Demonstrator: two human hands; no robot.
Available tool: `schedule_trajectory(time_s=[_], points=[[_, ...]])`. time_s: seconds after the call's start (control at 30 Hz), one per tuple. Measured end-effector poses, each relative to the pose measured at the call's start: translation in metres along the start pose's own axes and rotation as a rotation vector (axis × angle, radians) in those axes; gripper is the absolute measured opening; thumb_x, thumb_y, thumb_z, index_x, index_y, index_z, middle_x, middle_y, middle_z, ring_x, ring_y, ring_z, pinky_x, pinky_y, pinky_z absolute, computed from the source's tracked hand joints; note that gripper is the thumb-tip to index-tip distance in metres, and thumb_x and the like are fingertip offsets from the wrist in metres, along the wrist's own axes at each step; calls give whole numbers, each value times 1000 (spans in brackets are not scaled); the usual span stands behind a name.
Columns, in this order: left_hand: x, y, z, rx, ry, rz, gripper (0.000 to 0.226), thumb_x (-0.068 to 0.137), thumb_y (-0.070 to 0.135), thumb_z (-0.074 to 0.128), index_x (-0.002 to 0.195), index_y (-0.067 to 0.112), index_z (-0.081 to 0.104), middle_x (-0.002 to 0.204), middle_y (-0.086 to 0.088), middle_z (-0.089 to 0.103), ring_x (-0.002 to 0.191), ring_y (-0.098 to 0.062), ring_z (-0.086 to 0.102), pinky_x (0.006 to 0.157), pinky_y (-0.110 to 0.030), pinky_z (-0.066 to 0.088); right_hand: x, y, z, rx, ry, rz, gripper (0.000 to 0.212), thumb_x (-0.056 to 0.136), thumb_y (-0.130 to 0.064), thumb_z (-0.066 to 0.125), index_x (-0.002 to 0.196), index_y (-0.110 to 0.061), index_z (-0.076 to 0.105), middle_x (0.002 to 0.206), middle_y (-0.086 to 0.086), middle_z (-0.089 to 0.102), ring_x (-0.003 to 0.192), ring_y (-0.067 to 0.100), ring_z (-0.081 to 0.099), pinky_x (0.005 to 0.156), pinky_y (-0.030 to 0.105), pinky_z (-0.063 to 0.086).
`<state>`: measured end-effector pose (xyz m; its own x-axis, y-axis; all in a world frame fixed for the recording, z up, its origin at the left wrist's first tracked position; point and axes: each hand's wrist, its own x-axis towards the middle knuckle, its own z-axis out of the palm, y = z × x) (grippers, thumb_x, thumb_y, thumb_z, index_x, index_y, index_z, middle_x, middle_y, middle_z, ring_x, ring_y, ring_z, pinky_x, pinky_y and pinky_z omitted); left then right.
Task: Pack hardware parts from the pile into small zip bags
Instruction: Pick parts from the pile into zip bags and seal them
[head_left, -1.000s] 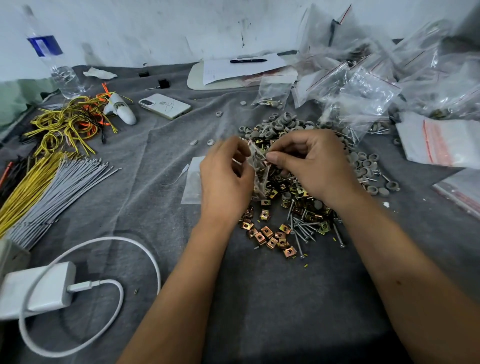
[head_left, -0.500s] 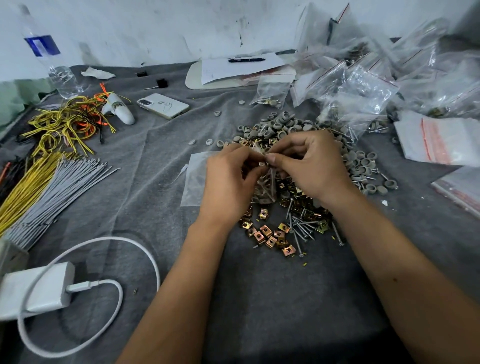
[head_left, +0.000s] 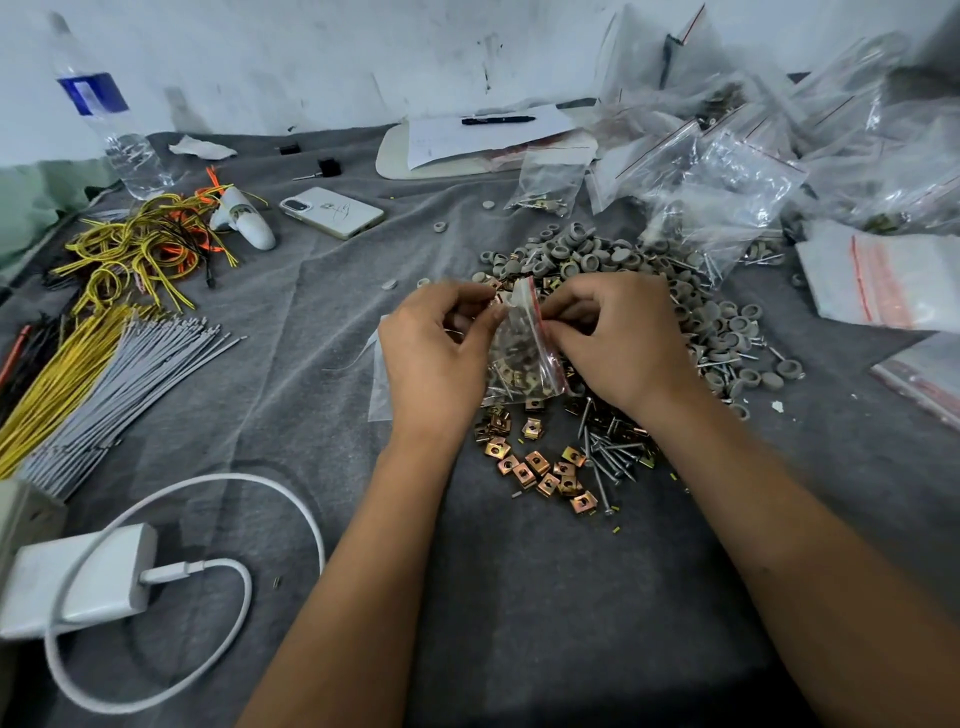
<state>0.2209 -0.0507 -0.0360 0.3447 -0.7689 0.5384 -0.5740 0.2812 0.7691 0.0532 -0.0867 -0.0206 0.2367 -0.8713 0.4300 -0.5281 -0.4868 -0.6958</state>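
A small clear zip bag (head_left: 524, 348) with a red strip at its mouth hangs upright between my hands, with brass clips and screws inside. My left hand (head_left: 436, 358) pinches its upper left edge. My right hand (head_left: 618, 338) pinches the red strip on the right side. Under the bag lies the pile: brass square clips (head_left: 540, 467), long screws (head_left: 608, 457) and grey round caps (head_left: 582, 260). Another flat empty bag (head_left: 379, 384) lies under my left wrist.
Filled and empty zip bags (head_left: 727, 187) are heaped at the back right. A phone (head_left: 332, 212), a water bottle (head_left: 109, 130), yellow wires (head_left: 130, 249) and grey ties (head_left: 124, 379) lie on the left. A white charger with its cable (head_left: 78, 587) sits near left.
The bag has turned upright, so its red strip now shows between my fingers. Both hands shifted slightly apart along the bag's mouth.
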Motion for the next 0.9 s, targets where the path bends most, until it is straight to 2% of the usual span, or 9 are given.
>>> schedule_trajectory(time_s=[0.1,0.2,0.27,0.33,0.43,0.53,0.63,0.7,0.9], points=[[-2,3,2,-14,-29,32,18,85,10,83,102,14,80,88,11,71,76,-2,63,75,-13,48,0,1,0,1,-62,-12,16,84,-9,82,98,-16,82,90,-7,77,80,-4,69,75,4,50],[-4,7,2,-18,-27,87,17,85,10,83,102,16,80,90,10,72,78,-3,66,75,-18,53,3,3,-3,61,27,6,13,91,-13,76,101,-18,81,92,-8,77,80,-3,69,79,13,55],[-5,8,3,-6,-28,126,17,85,11,83,101,16,81,91,5,74,78,-6,67,75,-27,56,4,4,-4,163,87,15,10,96,-23,71,96,-19,80,81,-10,76,70,1,68,68,23,55],[-7,11,4,19,-49,170,18,85,11,83,102,16,82,92,4,74,78,-7,67,74,-30,56,3,3,-4,252,53,18,11,95,-30,71,89,-25,78,72,-14,72,63,0,65,59,19,48],[-10,14,5,11,-63,199,19,83,8,84,100,15,80,90,5,73,78,-8,67,72,-29,57,2,1,-2,329,-22,25,12,91,-22,77,86,-32,75,73,-16,73,61,-4,65,56,10,45],[-8,14,7,-1,-75,178,26,83,7,83,107,14,76,91,4,71,78,-10,67,69,-31,57,4,5,-4,364,12,67,17,89,-14,78,83,-29,75,73,-8,75,62,-1,65,55,13,47],[-9,11,7,199,-123,273,47,80,-8,64,119,17,76,111,-6,61,103,-21,58,83,-32,49,6,11,-8,269,103,133,7,90,-16,78,87,-22,78,75,-6,75,65,0,68,57,16,50],[-9,10,8,341,-149,294,62,76,-14,56,119,25,78,127,-13,53,120,-32,46,92,-29,37,5,13,-11,124,120,131,4,89,-18,79,92,-20,80,79,-8,76,71,1,71,62,15,54],[-6,5,3,356,-61,263,29,83,0,76,95,26,80,131,-10,52,127,-29,40,96,-3,23,4,7,-10,6,0,20,9,88,-22,80,97,-22,82,83,-13,75,77,-1,68,70,10,49]])
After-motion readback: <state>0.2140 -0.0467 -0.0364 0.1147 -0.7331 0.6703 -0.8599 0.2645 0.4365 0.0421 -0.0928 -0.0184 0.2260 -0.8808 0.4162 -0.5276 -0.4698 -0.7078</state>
